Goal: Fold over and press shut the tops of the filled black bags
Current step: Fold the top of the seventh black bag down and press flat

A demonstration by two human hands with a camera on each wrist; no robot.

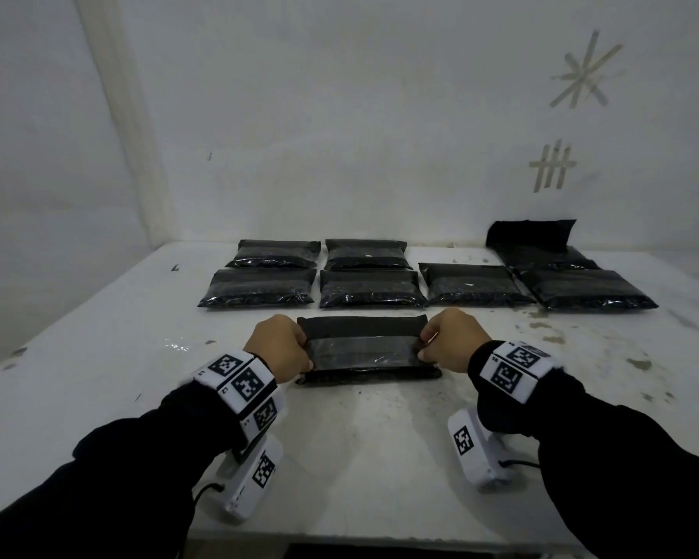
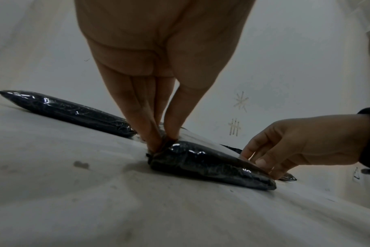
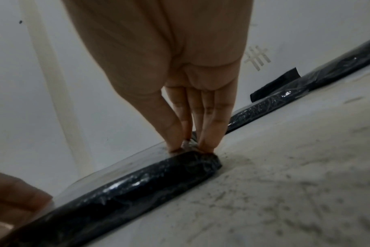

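Two hands pinch one black bag (image 1: 368, 351) on the table (image 1: 97, 357): your left hand (image 1: 277, 346) its left end, your right hand (image 1: 452, 336) its right end. Seven more bags (image 1: 370, 288) lie beyond your knuckles. Left wrist: fingers (image 2: 146, 127) and thumb clamp the bag's corner. Right wrist: fingertips (image 3: 209, 138) close together on the folded top.
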